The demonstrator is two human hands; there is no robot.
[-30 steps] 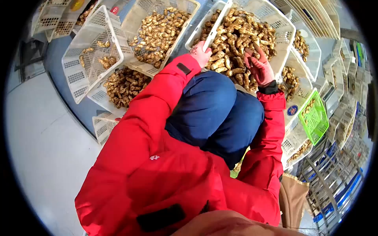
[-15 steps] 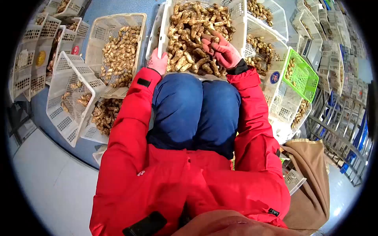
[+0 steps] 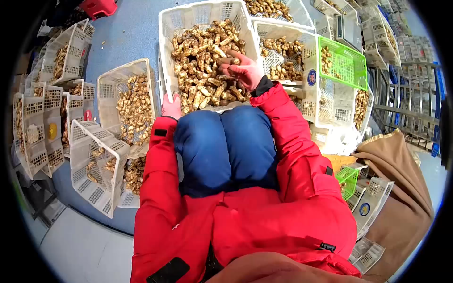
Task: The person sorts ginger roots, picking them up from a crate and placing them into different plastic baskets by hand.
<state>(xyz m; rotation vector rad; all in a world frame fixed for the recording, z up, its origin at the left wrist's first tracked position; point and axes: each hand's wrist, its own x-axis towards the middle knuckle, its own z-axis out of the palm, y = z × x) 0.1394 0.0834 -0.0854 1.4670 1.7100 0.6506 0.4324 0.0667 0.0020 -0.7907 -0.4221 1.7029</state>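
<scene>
A white plastic crate point(image 3: 167, 47) full of brown-and-cream mushrooms point(image 3: 200, 61), which look like matsutake, stands just beyond my knees. My right hand point(image 3: 247, 71), in a pink glove, is over the right part of the heap. Its fingers are bent around a single mushroom point(image 3: 235, 61) with a rounded cap. At the near left corner of the crate, my left hand point(image 3: 171, 106), also pink-gloved, is closed on the rim. Part of its fingers is hidden by the crate wall.
Left of me stand a crate of smaller mushrooms point(image 3: 133, 106) and a tilted white crate point(image 3: 96, 181). On the right are more mushroom crates point(image 3: 283, 30), a green basket point(image 3: 349, 63) and a metal rack point(image 3: 415, 101). Brown cloth point(image 3: 398, 188) lies at the lower right.
The camera view has turned, so the crates sit elsewhere in the picture and a red stool shows at the upper left. My right hand stays over the heap with a mushroom; my left stays at the rim.
</scene>
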